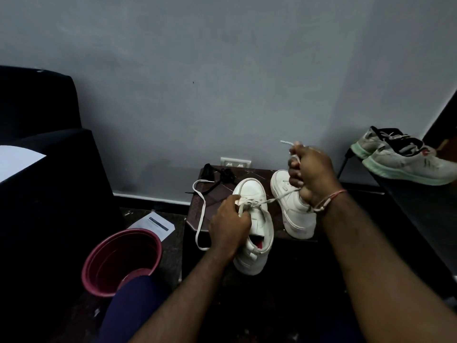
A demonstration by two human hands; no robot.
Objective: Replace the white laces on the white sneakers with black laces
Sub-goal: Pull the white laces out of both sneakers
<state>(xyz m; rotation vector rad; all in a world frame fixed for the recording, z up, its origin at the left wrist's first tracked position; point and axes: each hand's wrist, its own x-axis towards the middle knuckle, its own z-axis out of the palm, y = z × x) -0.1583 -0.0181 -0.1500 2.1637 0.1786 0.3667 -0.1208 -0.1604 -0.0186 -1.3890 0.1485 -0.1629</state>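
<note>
So the near sneaker (252, 191) sits on the small dark table (254, 173), toe toward the wall and heel hanging off the front edge. The left hand (230, 220) is curled round its upper right at the eyelets, holding it down. The right hand (310, 174) is a tight fist wrapped round the white lace (270, 200), raised above the table. The lace runs taut from the eyelets up into the fist, and its tip pokes out the top. The second sneaker (294, 214) stands just beside the first, partly hidden behind that fist. A loose white strand (200, 214) loops over the table's left side; can't tell if it's the same lace. The black laces (222, 175) are bunched at the back of the table by the wall socket (235, 162). A red bucket (118, 258) is on the floor to the left, and a worn pair with green soles (400, 157) is off to the right.
</note>
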